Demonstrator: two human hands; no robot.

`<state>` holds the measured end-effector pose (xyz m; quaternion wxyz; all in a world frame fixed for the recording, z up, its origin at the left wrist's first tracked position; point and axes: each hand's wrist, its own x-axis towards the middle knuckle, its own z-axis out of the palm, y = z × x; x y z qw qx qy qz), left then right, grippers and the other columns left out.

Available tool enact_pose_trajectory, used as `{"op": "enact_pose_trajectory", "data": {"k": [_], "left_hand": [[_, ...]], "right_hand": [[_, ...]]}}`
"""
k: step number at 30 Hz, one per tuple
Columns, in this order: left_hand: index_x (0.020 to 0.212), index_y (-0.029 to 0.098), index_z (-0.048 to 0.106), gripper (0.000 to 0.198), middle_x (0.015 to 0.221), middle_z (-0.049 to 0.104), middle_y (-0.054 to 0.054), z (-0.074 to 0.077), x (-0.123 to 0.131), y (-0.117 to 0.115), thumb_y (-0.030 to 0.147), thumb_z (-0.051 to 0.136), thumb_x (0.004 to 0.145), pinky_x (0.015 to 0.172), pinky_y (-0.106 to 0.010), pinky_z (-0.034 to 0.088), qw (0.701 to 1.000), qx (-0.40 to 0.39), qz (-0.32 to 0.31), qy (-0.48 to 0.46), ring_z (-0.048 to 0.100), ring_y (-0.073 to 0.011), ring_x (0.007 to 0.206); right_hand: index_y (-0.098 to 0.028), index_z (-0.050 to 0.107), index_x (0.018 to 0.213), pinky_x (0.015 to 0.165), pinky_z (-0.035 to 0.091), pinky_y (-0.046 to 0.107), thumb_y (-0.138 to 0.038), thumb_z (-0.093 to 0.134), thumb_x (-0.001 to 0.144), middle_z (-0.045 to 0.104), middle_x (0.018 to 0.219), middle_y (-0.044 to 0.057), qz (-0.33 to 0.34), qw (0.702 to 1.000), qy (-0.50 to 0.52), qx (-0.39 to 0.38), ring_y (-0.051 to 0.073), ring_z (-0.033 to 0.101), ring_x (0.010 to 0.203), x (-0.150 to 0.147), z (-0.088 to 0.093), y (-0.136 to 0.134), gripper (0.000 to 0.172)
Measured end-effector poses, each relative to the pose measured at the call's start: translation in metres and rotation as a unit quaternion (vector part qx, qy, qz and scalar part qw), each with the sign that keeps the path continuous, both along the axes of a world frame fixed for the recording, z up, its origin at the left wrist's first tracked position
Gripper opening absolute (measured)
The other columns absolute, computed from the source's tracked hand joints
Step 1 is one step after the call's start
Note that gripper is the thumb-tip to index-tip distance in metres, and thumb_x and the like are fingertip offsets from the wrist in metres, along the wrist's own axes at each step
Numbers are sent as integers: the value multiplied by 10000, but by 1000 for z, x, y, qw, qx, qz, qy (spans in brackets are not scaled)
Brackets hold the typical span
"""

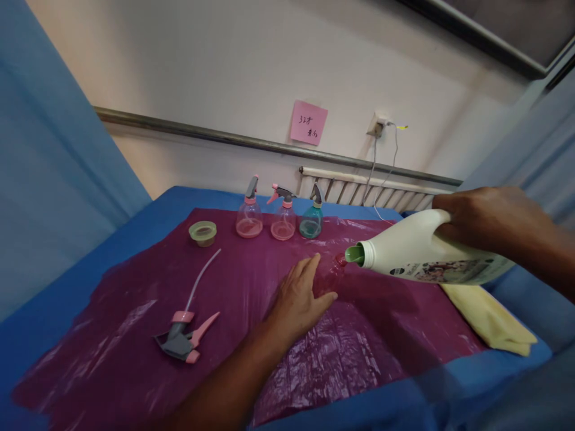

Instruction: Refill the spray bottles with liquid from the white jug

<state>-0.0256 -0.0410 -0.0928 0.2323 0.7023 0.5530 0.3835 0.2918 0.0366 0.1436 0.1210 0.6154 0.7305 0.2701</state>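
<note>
My right hand (489,218) is closed around the handle of a pale cream detergent jug (404,251), tipped nearly level. Its green-lined mouth points left, right at the neck of a see-through spray bottle (333,276) that has no spray head on. Whether liquid is flowing, I cannot make out. My left hand (299,296) curves about the left side of that bottle, thumb and fingers on either side of it. To the left, a grey and pink spray head (180,339) lies on its side, its thin tube pointing away from me.
Two pink spray bottles (249,222) and a teal one (311,222) stand at the back, heads on. A small round greenish container (202,233) is left of them. Purple plastic sheeting (135,287) covers the blue table. A folded yellow cloth (489,317) lies at the right edge.
</note>
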Motion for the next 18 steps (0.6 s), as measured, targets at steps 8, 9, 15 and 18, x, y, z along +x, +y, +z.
{"op": "enact_pose_trajectory", "data": {"k": [8, 9, 15, 18], "left_hand": [[1679, 275, 490, 870, 1681, 563, -129, 1, 0, 0, 354, 861, 896, 1317, -568, 449, 1000, -2, 1, -5, 540, -376, 1566], [1680, 271, 488, 869, 1681, 563, -129, 1, 0, 0, 354, 860, 898, 1319, -567, 446, 1000, -2, 1, -5, 538, -375, 1567], [1691, 253, 471, 887, 1697, 547, -138, 0, 0, 1, 366, 862, 903, 1321, -568, 442, 1000, -10, 2, 5, 522, -375, 1579], [1687, 265, 477, 881, 1688, 556, -132, -1, 0, 1, 368, 864, 901, 1317, -566, 446, 1000, -7, 1, 1, 533, -375, 1570]], "right_hand": [[-318, 697, 954, 608, 350, 371, -489, 547, 852, 788, 891, 70, -2, 1000, -4, 0, 292, 703, 764, -1, 1, 0, 250], [-318, 696, 953, 606, 349, 372, -492, 543, 854, 789, 893, 69, -2, 1000, -4, 2, 293, 704, 766, 0, 0, 0, 251], [-314, 701, 956, 609, 354, 372, -485, 539, 858, 793, 898, 68, 5, 1000, -13, 3, 294, 714, 775, 0, 0, 0, 255], [-319, 705, 989, 617, 366, 378, -498, 504, 884, 805, 929, 69, 1, 1000, -19, -1, 304, 729, 802, 0, 1, 0, 288]]}}
